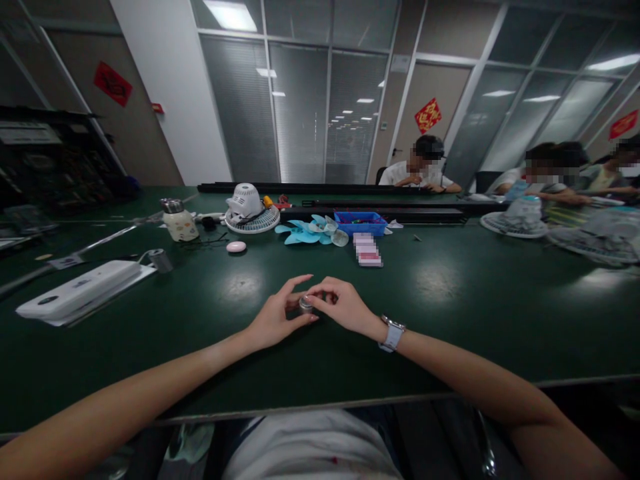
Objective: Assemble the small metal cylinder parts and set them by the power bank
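Observation:
A small silvery metal cylinder (306, 306) with a rounded top sits between my hands, close above the green table or standing on it; I cannot tell which. My right hand (345, 303), wearing a watch (393, 333) on the wrist, comes from the right with its thumb and bent fingers closed at the cylinder's top. From the left, my left hand (275, 319) curves around the same piece, index finger and thumb spread wide apart. Whether its inner fingers touch the metal is hidden.
On the green table (475, 300) stand a bottle (181, 221), a white fan part (246, 203), light-blue fan blades (307, 231), a blue tray (361, 222), a pink oval object (237, 247) and a pixelated pink item (368, 251). A white device (80, 290) lies left. People sit opposite.

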Demonstrator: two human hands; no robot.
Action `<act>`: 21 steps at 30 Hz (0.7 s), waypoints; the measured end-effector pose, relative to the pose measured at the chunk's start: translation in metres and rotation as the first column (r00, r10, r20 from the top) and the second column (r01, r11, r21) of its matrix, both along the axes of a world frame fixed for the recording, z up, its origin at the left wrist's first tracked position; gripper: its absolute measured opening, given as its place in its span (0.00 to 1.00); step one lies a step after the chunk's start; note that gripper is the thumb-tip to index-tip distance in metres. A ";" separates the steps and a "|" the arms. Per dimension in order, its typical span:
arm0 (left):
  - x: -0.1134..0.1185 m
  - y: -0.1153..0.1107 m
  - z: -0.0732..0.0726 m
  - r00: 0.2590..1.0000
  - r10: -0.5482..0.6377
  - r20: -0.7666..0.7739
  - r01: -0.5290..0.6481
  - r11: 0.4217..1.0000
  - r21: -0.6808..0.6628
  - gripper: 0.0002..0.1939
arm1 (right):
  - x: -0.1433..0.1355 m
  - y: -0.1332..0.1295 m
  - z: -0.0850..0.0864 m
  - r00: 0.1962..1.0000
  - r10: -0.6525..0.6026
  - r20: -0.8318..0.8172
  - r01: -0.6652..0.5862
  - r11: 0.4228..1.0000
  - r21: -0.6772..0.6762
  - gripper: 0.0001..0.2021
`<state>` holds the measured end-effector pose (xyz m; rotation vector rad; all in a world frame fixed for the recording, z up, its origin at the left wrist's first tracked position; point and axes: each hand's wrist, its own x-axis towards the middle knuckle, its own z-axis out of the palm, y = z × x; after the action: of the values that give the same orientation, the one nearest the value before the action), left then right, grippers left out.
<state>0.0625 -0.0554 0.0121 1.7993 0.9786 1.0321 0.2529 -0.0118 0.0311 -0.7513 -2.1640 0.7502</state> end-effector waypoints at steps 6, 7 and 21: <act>-0.002 0.000 -0.001 1.000 0.018 -0.017 -0.017 1.000 0.010 0.40 | 0.004 0.010 0.003 0.988 -0.059 -0.145 0.041 0.992 -0.122 0.13; -0.002 -0.001 -0.001 0.999 0.027 -0.029 -0.027 0.999 0.017 0.40 | 0.006 0.014 0.002 0.984 -0.095 -0.150 0.073 0.987 -0.141 0.13; -0.056 0.030 0.016 0.673 0.499 -0.546 -0.279 0.855 0.437 0.19 | 0.030 0.028 -0.021 0.961 -0.025 0.275 0.013 0.999 0.046 0.11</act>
<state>0.0067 -0.0252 0.0285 2.3562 1.7818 0.8503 0.2830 0.0158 0.0104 -0.8972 -2.4097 0.6149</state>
